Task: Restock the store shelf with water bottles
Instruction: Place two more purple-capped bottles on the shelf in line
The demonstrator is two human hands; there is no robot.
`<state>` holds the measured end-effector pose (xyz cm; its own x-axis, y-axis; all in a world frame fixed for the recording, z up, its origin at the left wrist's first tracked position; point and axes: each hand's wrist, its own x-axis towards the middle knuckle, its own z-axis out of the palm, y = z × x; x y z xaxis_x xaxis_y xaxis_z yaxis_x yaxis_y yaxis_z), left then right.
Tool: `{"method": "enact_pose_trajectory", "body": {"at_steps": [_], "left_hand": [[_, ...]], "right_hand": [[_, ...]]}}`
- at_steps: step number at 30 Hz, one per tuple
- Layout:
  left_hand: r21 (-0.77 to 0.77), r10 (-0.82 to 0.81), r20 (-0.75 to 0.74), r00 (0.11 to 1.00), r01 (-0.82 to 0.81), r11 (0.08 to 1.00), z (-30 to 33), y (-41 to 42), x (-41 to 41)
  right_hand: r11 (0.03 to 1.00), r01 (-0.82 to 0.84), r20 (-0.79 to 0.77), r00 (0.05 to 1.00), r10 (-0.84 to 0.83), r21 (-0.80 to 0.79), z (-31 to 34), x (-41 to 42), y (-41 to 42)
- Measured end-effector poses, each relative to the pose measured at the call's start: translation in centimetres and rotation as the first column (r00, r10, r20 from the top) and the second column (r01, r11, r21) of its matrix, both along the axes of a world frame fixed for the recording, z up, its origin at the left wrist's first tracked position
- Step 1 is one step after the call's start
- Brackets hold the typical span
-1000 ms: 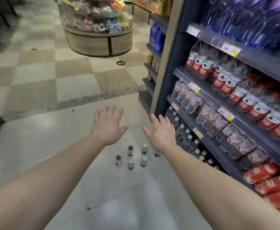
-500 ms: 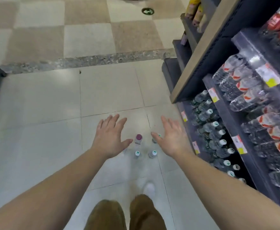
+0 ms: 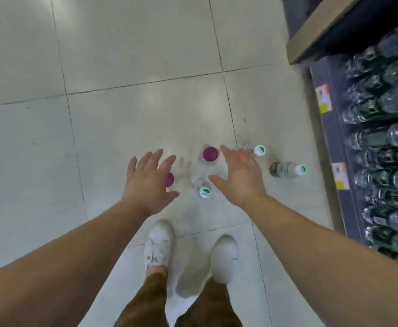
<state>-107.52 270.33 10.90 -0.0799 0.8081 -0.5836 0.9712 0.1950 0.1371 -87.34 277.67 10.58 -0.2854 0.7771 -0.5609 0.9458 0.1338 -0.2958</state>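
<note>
The pale glossy tiled floor [image 3: 122, 114] carries everything. To the right of the bottle cluster runs the dark store shelf [image 3: 330, 147], its lowest tier already packed with clear plastic water bottles [image 3: 382, 142] behind yellow-and-white price tags [image 3: 323, 99]. The person's white shoes [image 3: 158, 244] stand just short of the cluster.

The cluster itself is a few small clear water bottles standing upright on the floor: two with purple caps [image 3: 210, 154] and three with green-and-white caps [image 3: 204, 192], one of these [image 3: 287, 169] nearest the shelf. They likely stand there as loose stock staged for shelving.

The left hand [image 3: 148, 182] hovers over one purple-capped bottle, its grip wide with fingers spread, holding nothing. The right hand [image 3: 239, 177] hangs over the cluster's middle, grip equally wide and empty, probably shaping to take a bottle each.

Compared with half a second ago, the view has tipped down: the shelf's upper tiers are gone, both shoes show, and the hands sit closer over the caps.
</note>
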Motion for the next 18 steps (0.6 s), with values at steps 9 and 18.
{"method": "enact_pose_trajectory", "body": {"at_steps": [9, 18], "left_hand": [[0.03, -0.092, -0.048, 0.995, 0.094, 0.995, -9.5, 0.6, -0.4], [0.004, 0.039, 0.102, 0.994, -0.04, 0.999, -1.2, 2.7, -0.8]], "right_hand": [[0.992, 0.045, -0.055, 0.998, -0.038, 0.121, -9.5, -2.2, 2.0], [0.981, 0.098, -0.093, 0.992, -0.083, 0.169, -1.1, -1.3, 2.6]]}}
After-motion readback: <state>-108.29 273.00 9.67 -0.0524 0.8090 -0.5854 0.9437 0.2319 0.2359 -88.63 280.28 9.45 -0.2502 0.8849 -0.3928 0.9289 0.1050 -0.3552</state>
